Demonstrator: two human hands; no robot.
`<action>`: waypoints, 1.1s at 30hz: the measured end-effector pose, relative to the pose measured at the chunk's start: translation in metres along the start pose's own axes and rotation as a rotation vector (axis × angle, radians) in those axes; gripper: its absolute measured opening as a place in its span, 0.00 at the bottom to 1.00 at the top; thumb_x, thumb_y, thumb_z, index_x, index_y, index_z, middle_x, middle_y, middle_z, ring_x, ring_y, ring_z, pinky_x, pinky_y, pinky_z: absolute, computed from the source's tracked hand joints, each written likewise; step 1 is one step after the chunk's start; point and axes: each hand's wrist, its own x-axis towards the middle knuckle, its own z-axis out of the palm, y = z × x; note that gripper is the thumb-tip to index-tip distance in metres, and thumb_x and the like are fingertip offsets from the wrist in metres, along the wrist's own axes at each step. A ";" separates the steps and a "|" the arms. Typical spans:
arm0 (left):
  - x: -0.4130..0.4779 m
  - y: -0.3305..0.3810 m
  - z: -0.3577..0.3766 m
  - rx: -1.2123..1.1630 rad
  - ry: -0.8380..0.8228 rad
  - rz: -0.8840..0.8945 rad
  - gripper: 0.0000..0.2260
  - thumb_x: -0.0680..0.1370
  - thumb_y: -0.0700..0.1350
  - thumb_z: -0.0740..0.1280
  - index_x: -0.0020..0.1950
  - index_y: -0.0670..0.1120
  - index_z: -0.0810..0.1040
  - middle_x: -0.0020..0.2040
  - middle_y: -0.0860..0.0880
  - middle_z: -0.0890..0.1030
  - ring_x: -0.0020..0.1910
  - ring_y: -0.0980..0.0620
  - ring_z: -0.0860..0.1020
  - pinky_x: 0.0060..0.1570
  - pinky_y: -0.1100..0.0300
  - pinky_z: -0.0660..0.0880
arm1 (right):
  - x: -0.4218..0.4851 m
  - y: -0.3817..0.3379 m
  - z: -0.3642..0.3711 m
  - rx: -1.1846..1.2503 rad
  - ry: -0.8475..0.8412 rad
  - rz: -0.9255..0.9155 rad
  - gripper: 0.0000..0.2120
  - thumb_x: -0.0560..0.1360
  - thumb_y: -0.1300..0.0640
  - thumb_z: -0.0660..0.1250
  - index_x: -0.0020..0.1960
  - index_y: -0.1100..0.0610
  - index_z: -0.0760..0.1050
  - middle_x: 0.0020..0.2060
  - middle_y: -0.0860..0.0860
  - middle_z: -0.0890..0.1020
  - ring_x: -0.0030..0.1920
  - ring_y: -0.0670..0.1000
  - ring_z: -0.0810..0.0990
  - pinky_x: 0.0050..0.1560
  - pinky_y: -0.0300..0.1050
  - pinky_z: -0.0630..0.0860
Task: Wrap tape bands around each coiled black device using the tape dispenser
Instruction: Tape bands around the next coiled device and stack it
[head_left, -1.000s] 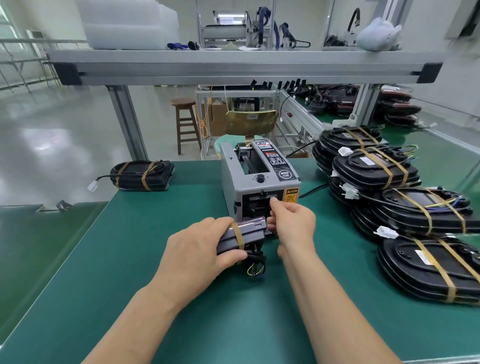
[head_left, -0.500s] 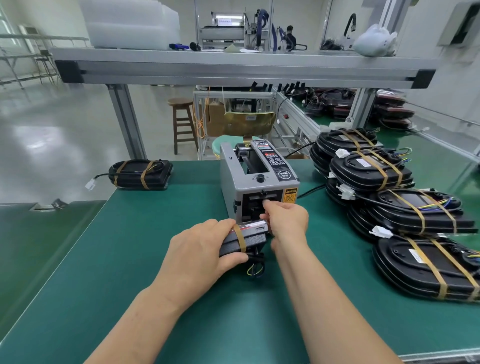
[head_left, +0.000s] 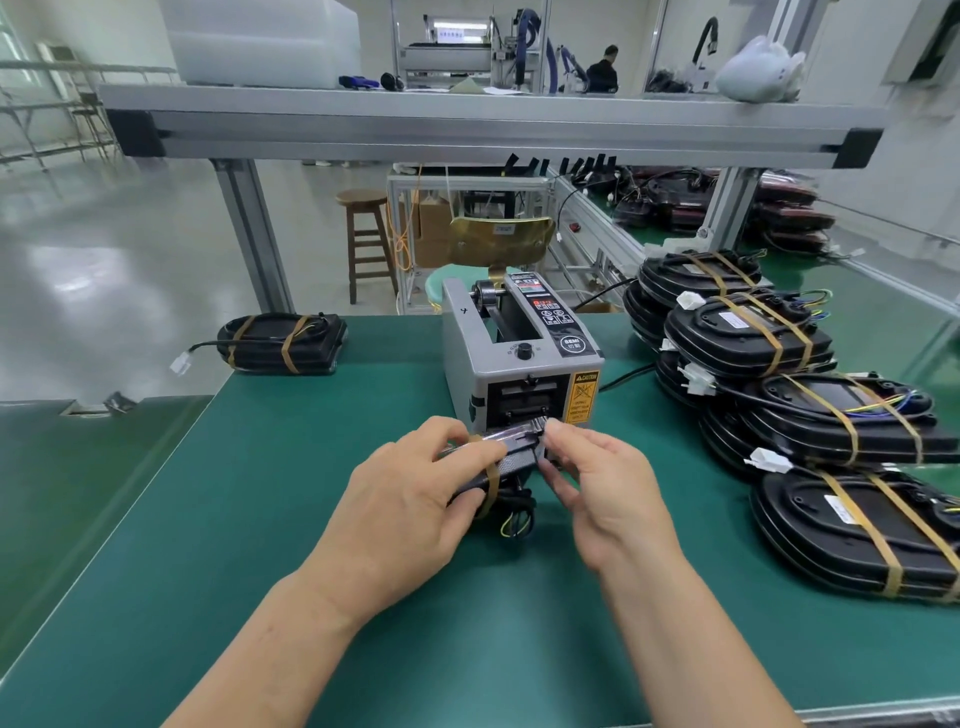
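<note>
A grey tape dispenser (head_left: 511, 364) stands on the green table (head_left: 234, 519), its outlet facing me. Just in front of it my left hand (head_left: 410, 499) grips a black coiled device (head_left: 511, 457) held on edge, with one tan tape band round it beside my thumb. My right hand (head_left: 597, 488) pinches a strip of tape at the device's right end, close to the outlet. The device's coiled wires (head_left: 514, 514) hang under it. My hands hide most of the device.
A pile of black devices (head_left: 779, 374) with two tan bands each fills the table's right side. One banded device (head_left: 283, 343) lies at the far left edge. An aluminium shelf beam (head_left: 467, 127) crosses overhead. A stool (head_left: 366, 239) stands beyond the table.
My right hand has drawn back from the dispenser's outlet toward the device, bringing a strip of tape. My left hand has tilted the device slightly.
</note>
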 end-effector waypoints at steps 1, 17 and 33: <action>0.001 0.001 0.001 0.001 0.000 -0.002 0.20 0.74 0.45 0.74 0.64 0.56 0.78 0.55 0.53 0.78 0.42 0.48 0.77 0.41 0.52 0.76 | -0.003 0.000 0.000 0.006 -0.011 0.008 0.10 0.76 0.66 0.69 0.36 0.58 0.80 0.30 0.48 0.83 0.32 0.42 0.80 0.45 0.40 0.78; 0.003 0.003 0.002 0.016 0.027 -0.011 0.21 0.72 0.46 0.76 0.65 0.56 0.79 0.53 0.53 0.79 0.40 0.47 0.78 0.40 0.52 0.76 | -0.011 0.018 0.012 0.048 0.081 -0.085 0.05 0.75 0.68 0.69 0.40 0.67 0.81 0.31 0.55 0.81 0.30 0.47 0.77 0.31 0.35 0.75; 0.004 0.004 0.002 0.074 0.041 0.036 0.23 0.71 0.43 0.76 0.65 0.58 0.79 0.50 0.50 0.78 0.40 0.48 0.78 0.36 0.54 0.75 | -0.006 0.025 0.012 0.042 0.149 -0.105 0.01 0.73 0.69 0.71 0.42 0.67 0.80 0.32 0.54 0.81 0.29 0.45 0.78 0.29 0.33 0.74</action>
